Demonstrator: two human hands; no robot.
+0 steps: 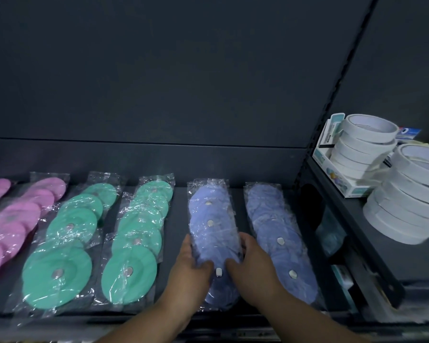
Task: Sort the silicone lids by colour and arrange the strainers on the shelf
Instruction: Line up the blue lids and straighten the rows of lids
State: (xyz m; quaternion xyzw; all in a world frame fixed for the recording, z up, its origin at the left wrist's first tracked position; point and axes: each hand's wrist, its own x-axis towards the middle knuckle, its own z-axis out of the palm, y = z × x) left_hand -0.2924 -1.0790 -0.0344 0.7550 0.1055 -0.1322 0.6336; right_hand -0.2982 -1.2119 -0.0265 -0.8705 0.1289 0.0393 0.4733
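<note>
Blue lids [212,219] in clear plastic sleeves lie in an overlapping row running front to back on the dark shelf [179,219]. At the near end both hands grasp it. The left hand [191,271] curls round the left edge with the thumb on top, and the right hand [253,271] does the same on the right edge. A small pale tab on the nearest lid shows between the two thumbs.

Just to the right, a second blue row [278,233] lies parallel, apart from the held one. To the left of the hands are two rows of green lids [134,243], also sleeved and overlapping. Further left are two rows of pink lids [22,214], the outer one cut off by the edge of the view.

On the neighbouring shelf to the right, stacked rolls of white tape [411,194] stand near the front, with another stack behind them beside a small white box [332,164]. A plain dark back panel [159,70] rises behind it all.
</note>
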